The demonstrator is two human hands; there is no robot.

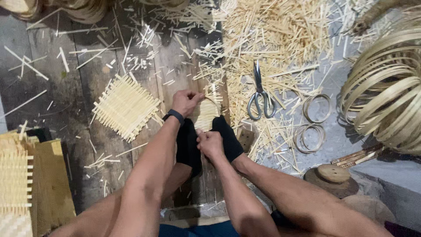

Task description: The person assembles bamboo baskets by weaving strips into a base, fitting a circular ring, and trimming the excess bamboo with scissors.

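Note:
My left hand (pixel 186 101), a black band on its wrist, pinches the far rim of a small round woven bamboo piece (pixel 207 115). My right hand (pixel 209 143) grips the near edge of the same piece. The piece rests between my two feet in black socks (pixel 188 145), which press against its sides. Most of the piece is hidden by hands and feet.
A square woven bamboo mat (pixel 126 106) lies left on the wooden boards. Scissors (pixel 260 94) lie right amid many cut bamboo slivers. Thin bamboo rings (pixel 316 108) and a large coil of bamboo strips (pixel 388 87) sit further right. Stacked woven mats (pixel 17 184) are at the lower left.

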